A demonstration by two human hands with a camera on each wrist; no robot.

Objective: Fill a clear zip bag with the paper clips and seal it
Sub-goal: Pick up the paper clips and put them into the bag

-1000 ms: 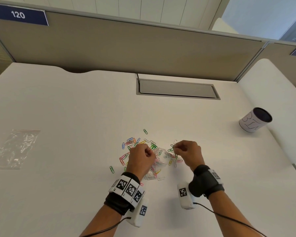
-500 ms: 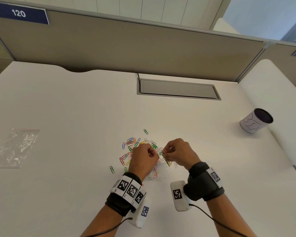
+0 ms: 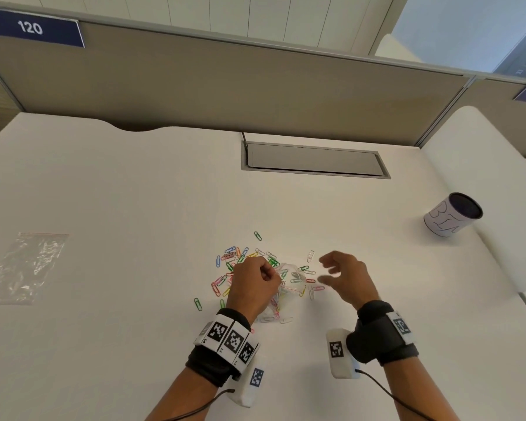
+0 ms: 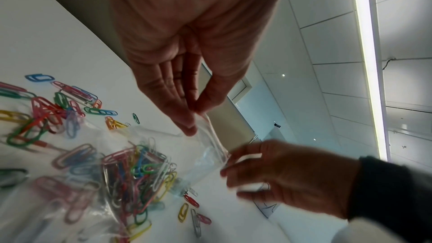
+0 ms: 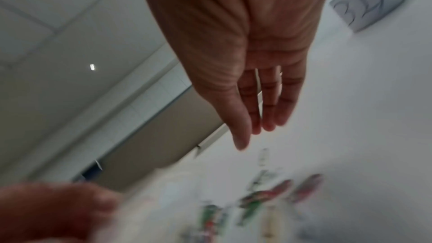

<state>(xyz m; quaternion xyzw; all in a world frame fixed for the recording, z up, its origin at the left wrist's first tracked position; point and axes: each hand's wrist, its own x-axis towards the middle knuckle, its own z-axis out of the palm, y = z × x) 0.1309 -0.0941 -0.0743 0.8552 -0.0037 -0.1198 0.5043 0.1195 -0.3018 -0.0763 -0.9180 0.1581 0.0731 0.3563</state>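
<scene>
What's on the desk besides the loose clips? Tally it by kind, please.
Clear zip bags: 2, the held zip bag, partly filled and pinched by the left hand, and the spare zip bag, flat at far left.
Cup: 1
Total: 3
The paper clips overlap too much to count.

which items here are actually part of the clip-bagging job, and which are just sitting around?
In the job:
- zip bag, partly filled, left hand pinches its mouth
- loose paper clips on the desk
- right hand, holding nothing

Lying about:
- second clear bag, flat at far left
- patterned cup at right
- desk cable hatch
</scene>
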